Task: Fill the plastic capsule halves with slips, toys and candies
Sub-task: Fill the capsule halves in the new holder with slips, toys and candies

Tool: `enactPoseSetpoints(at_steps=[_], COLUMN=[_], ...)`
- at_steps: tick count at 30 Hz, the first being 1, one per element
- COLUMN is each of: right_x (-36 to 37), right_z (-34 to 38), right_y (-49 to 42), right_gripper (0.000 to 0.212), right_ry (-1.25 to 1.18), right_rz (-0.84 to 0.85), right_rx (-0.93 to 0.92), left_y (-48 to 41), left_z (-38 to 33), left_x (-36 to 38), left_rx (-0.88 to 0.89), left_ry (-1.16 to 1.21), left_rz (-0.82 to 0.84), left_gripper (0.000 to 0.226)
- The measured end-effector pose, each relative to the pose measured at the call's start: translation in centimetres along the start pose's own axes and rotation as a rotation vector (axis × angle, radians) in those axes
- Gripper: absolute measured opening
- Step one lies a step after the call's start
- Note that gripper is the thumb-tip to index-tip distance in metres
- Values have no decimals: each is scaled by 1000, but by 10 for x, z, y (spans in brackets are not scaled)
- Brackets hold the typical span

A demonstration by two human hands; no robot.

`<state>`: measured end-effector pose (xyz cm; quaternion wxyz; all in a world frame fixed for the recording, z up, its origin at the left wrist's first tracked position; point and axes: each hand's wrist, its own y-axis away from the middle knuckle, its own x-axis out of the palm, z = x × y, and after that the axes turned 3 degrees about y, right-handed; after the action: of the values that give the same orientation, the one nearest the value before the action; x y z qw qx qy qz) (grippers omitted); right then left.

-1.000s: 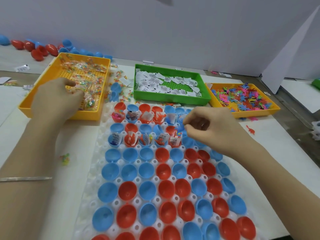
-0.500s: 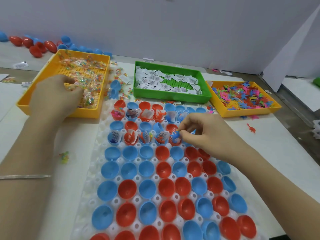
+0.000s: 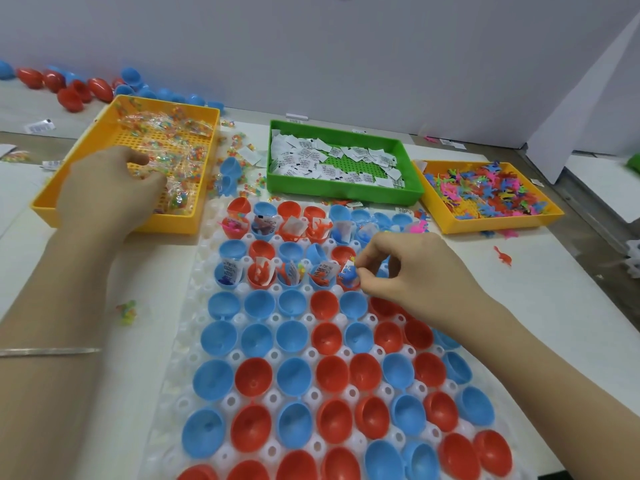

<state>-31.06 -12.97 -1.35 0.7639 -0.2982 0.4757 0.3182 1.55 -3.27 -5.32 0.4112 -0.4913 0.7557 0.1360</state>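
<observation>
Right grip: your right hand [image 3: 412, 271] pinches a blue toy [image 3: 349, 276] at the red capsule half [image 3: 346, 286].
Left grip: your left hand [image 3: 107, 188] curls in the candy tray [image 3: 114, 226]; whether it holds anything, I cannot tell.
Tip: seat the toy beside the slip [image 3: 346, 266] before releasing.

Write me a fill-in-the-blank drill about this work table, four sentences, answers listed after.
The paper slips lie in the ____ tray.
The left hand reaches into the yellow tray of ____.
The right hand pinches a small ____ toy at a filled capsule half.
The loose toys fill the other yellow tray, on the far ____.
Missing words: green, candies, blue, right.
</observation>
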Motion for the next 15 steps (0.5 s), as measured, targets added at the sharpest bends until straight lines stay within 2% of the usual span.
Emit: enactPoseSetpoints(at_steps=[9,15], right_x=[-2,-8], right_z=[-7,-10], right_y=[-7,-2], right_gripper=[8,15], right_ry=[-34,-82], right_rz=[103,83], right_rx=[-36,-20], left_y=[0,1], left_z=[1,0], left_x=[1,0], left_rx=[1,-3], left_ry=[-19,-42], left_rz=[-14,-18], left_gripper=[42,41])
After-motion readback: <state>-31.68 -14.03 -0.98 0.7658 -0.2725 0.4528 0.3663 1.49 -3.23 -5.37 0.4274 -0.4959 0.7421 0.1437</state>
